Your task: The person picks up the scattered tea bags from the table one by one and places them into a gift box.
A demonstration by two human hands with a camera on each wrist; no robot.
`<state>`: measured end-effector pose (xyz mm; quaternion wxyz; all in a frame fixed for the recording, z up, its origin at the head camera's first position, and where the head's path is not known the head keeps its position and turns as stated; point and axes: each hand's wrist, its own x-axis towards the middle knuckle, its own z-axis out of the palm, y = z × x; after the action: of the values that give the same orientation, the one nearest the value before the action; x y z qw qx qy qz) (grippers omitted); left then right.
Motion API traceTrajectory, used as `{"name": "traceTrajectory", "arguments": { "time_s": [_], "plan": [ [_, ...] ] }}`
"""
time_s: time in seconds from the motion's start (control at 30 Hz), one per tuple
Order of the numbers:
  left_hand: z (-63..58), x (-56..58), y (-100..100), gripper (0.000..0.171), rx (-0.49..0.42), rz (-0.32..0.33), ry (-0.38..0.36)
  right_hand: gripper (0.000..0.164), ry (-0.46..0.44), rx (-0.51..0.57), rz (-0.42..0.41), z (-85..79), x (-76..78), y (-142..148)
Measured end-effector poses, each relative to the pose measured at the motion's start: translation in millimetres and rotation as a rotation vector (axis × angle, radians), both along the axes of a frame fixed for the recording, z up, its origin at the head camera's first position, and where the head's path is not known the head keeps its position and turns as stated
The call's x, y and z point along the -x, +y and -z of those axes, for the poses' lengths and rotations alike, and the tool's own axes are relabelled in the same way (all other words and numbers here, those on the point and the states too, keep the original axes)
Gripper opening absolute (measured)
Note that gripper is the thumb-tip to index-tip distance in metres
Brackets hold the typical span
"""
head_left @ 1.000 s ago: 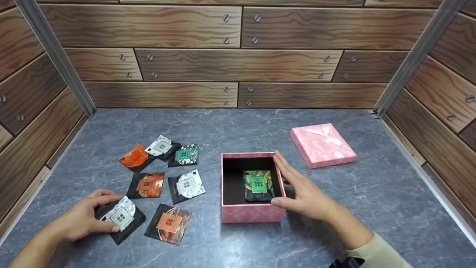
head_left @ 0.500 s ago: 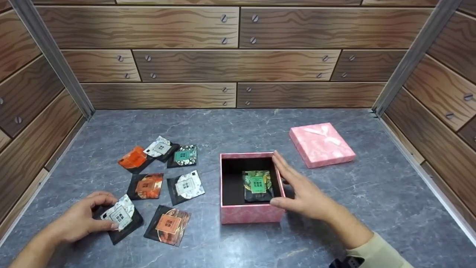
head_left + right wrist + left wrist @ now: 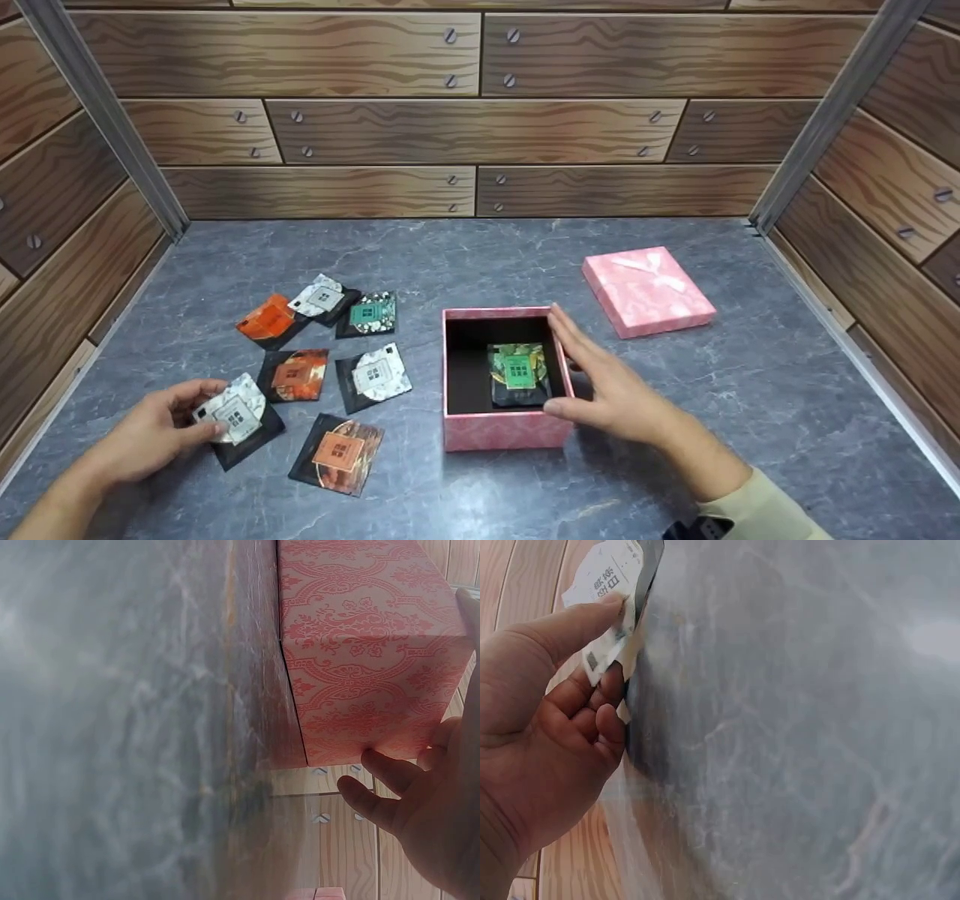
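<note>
In the head view my left hand [image 3: 150, 433] pinches a white and black tea sachet [image 3: 244, 418] between thumb and fingers. The left wrist view shows the thumb [image 3: 585, 626] on the packet's printed face, with the fingers behind it. My right hand [image 3: 619, 397] rests against the right side of an open pink box [image 3: 504, 433], thumb at the near corner and a straight finger reaching the far corner. Inside the black-lined box lies a green sachet [image 3: 519, 373]. Fingertips [image 3: 379, 765] touch the patterned box wall [image 3: 360, 701] in the right wrist view.
Several other sachets lie left of the box, among them a brown-orange one [image 3: 337, 454], a white one [image 3: 373, 377] and a green one [image 3: 369, 315]. A pink lid [image 3: 649, 289] with a bow rests behind right. Wood-patterned panels [image 3: 480, 131] surround the grey table [image 3: 480, 255].
My left hand has gripped the white and black sachet and shifted it slightly up and left off its earlier spot. My right hand stays against the box.
</note>
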<state>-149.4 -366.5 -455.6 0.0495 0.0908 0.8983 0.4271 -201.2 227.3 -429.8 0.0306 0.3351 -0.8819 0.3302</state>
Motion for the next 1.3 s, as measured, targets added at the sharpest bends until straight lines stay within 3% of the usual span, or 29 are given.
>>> {"name": "traceTrajectory", "arguments": {
  "time_s": [0.3, 0.47, 0.6, 0.8, 0.93, 1.1, 1.3],
  "plan": [
    [-22.4, 1.5, 0.4, 0.062, -0.071, -0.074, 0.035, 0.106, -0.006, -0.004, 0.009, -1.4, -1.4, -0.9],
    [-39.6, 6.4, 4.8, 0.045, -0.107, -0.099, 0.073, 0.105, -0.005, -0.002, 0.011, -0.7, -1.9, -1.2],
    [-52.9, 8.7, 10.2, 0.028, -0.030, -0.146, 0.136, 0.106, -0.010, 0.002, 0.011, -0.7, -1.7, -1.0],
    [-68.0, 11.4, 23.3, 0.033, 0.072, -0.188, 0.171, 0.105, -0.022, 0.015, 0.000, 0.2, 0.0, -0.2],
    [-74.4, 13.4, 35.4, 0.037, 0.033, -0.176, 0.217, 0.106, -0.026, 0.004, 0.008, 0.8, 0.4, -0.4],
    [-81.1, 17.1, 53.6, 0.044, -0.033, -0.110, 0.271, 0.106, -0.031, -0.003, 0.018, 1.2, 0.1, -1.0],
    [-92.0, 24.4, 78.7, 0.036, -0.069, -0.057, 0.307, 0.105, -0.034, 0.002, 0.023, 0.9, -0.5, -0.9]
  ]
}}
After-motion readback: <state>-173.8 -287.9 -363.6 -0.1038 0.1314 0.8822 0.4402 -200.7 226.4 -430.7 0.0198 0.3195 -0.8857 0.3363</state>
